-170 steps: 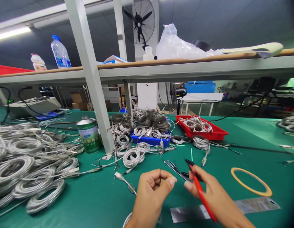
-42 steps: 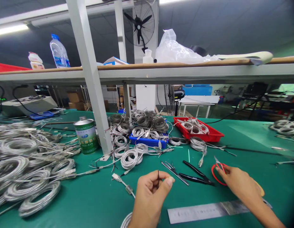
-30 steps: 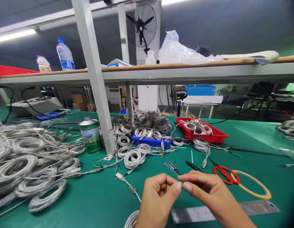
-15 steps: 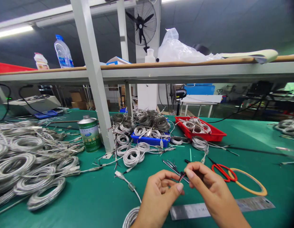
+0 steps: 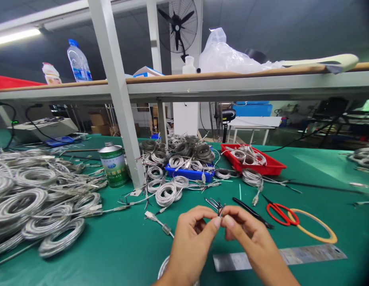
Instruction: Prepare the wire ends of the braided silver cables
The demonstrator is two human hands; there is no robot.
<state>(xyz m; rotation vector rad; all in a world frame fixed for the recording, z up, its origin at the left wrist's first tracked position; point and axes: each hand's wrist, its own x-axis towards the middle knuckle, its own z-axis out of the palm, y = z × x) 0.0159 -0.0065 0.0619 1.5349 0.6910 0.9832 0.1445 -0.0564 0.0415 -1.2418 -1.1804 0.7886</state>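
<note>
Pinching thin wires (image 5: 220,209), the left hand (image 5: 192,240) and right hand (image 5: 254,238) are nearly meeting. Ends are already splaying; work is looking unfinished.

The right hand (image 5: 253,235) covers part of the ruler (image 5: 312,254); the left hand (image 5: 192,240) hides most of a coil (image 5: 162,269), cut off below. The pinched wires (image 5: 220,210) are too fine to count.

A black fan (image 5: 177,23) hangs on a white pillar (image 5: 186,121), beneath a dark ceiling (image 5: 270,24).
</note>
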